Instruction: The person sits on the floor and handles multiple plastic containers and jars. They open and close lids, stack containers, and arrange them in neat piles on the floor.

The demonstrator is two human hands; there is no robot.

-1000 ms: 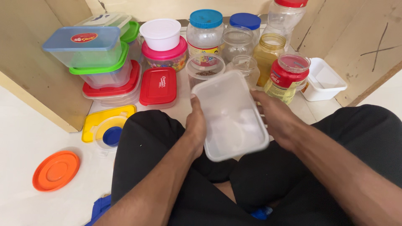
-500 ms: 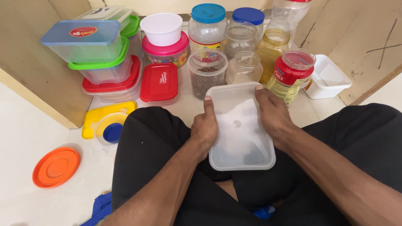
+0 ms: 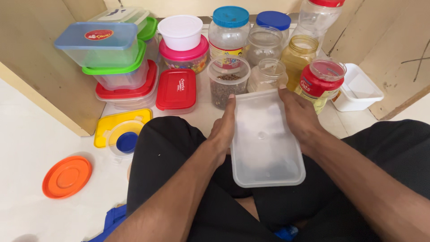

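Gripping a clear rectangular plastic container point(image 3: 266, 139) at the centre of the frame, both hands hold it by its long sides above the person's lap: the left hand point(image 3: 224, 130) is pressed flat along its left edge, the right hand point(image 3: 299, 117) wrapped over its upper right edge. The container sits tilted, its open face turned up toward the camera. Just above it in the frame stand a small clear jar of dark seeds point(image 3: 227, 85) and an empty glass jar point(image 3: 267, 75), with a red-lidded jar of yellow liquid point(image 3: 321, 83) near the right hand. A flat red-lidded box point(image 3: 177, 90) lies left of the seed jar. In the upper left a stack of lidded plastic boxes point(image 3: 117, 62) rises beside a wooden panel. An orange round lid point(image 3: 67, 176) lies on the floor at lower left, well apart from the hands.
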